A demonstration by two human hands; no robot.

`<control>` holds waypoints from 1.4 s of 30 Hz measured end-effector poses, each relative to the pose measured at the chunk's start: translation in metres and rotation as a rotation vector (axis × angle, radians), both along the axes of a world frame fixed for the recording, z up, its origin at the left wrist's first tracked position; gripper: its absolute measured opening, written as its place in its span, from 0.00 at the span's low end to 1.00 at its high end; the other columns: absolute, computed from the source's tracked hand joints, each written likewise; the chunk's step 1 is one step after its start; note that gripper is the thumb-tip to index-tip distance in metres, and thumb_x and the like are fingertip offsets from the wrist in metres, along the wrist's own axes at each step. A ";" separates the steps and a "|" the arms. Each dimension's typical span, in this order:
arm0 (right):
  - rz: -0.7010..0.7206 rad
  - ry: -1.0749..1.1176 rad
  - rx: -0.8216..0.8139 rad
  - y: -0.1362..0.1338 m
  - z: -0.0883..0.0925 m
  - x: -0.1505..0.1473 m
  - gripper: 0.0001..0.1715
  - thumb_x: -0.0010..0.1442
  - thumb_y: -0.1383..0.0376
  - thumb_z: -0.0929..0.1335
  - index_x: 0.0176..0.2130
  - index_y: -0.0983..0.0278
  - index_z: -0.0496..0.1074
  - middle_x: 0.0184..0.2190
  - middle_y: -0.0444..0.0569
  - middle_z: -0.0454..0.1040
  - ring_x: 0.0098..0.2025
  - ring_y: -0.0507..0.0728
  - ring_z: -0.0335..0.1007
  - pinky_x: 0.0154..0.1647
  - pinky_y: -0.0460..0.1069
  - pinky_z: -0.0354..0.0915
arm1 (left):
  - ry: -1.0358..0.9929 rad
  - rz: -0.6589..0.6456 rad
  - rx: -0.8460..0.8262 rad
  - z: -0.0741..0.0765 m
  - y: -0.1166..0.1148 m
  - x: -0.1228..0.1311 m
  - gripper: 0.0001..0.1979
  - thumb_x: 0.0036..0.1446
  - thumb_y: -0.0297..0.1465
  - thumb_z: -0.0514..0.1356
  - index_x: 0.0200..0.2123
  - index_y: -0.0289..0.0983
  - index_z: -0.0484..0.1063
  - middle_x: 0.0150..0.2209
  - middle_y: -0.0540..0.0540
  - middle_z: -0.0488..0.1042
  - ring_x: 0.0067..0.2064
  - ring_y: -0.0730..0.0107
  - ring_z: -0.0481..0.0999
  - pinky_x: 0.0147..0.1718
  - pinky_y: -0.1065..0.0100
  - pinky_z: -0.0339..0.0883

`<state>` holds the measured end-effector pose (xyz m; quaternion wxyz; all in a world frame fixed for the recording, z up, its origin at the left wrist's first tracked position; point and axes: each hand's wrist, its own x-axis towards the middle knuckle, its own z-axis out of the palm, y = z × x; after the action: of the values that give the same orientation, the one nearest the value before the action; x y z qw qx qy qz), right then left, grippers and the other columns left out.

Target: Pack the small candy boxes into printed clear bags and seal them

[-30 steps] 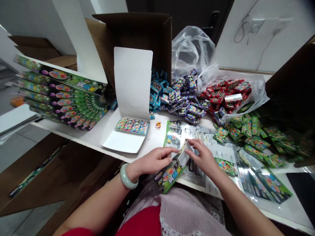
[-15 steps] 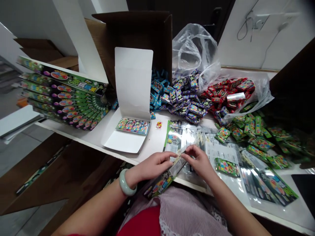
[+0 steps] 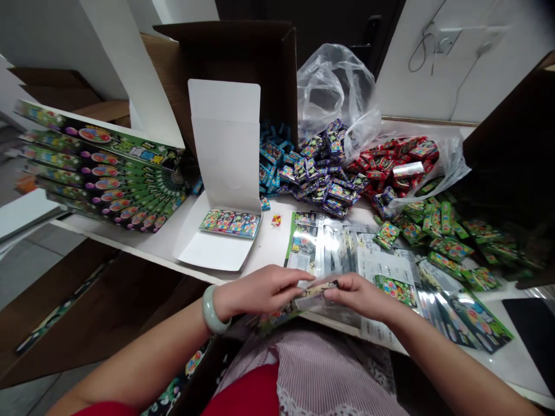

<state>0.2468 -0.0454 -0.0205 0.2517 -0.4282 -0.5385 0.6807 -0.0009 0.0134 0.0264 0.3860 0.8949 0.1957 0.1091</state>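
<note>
At the table's front edge, my left hand (image 3: 269, 289) and my right hand (image 3: 363, 296) hold a printed plastic packaging bag (image 3: 318, 288) between them. Its far part, green and black with colourful print, hangs below my left hand, blurred. My right thumb and fingers pinch its right end. The left fingers lie closed along its top side. More flat plastic bags (image 3: 303, 245) lie just beyond the hands. A small green candy box (image 3: 396, 289) rests on other bags beside my right wrist.
An open white display box (image 3: 225, 144) holds a row of small colourful boxes (image 3: 229, 223). Behind lie heaps of blue (image 3: 272, 159), purple (image 3: 332, 185), red (image 3: 401, 159) and green boxes (image 3: 437, 222). A tiny candy packet (image 3: 276, 219) lies midway. Stacked printed cartons (image 3: 117, 167) stand left.
My right hand has shifted right and down along the bag. The bag has turned from slanting to nearly level. The camera view has moved slightly.
</note>
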 end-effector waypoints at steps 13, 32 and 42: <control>-0.205 -0.010 0.151 0.029 0.027 0.020 0.21 0.57 0.49 0.68 0.39 0.62 0.77 0.38 0.49 0.79 0.47 0.60 0.73 0.55 0.60 0.63 | -0.088 0.314 0.184 -0.030 0.015 0.031 0.15 0.61 0.27 0.52 0.50 0.35 0.71 0.43 0.36 0.77 0.43 0.56 0.76 0.45 0.53 0.70; -0.681 0.029 0.169 0.006 -0.015 -0.014 0.21 0.49 0.51 0.73 0.27 0.61 0.63 0.23 0.41 0.69 0.26 0.52 0.66 0.28 0.48 0.65 | -0.449 0.585 -0.912 -0.057 -0.003 0.039 0.19 0.51 0.36 0.66 0.46 0.35 0.72 0.40 0.45 0.79 0.40 0.66 0.77 0.41 0.67 0.70; -0.541 0.149 -0.012 -0.007 -0.033 -0.035 0.24 0.45 0.52 0.75 0.37 0.60 0.69 0.34 0.46 0.78 0.38 0.58 0.76 0.44 0.57 0.71 | -0.624 0.714 -1.073 -0.081 -0.022 0.043 0.18 0.51 0.34 0.66 0.45 0.35 0.71 0.39 0.46 0.78 0.36 0.70 0.77 0.38 0.70 0.71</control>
<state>0.2122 -0.0525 -0.0536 0.4605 -0.5066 -0.3805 0.6217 0.0420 -0.0083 -0.0542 0.7516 0.3901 0.3838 0.3683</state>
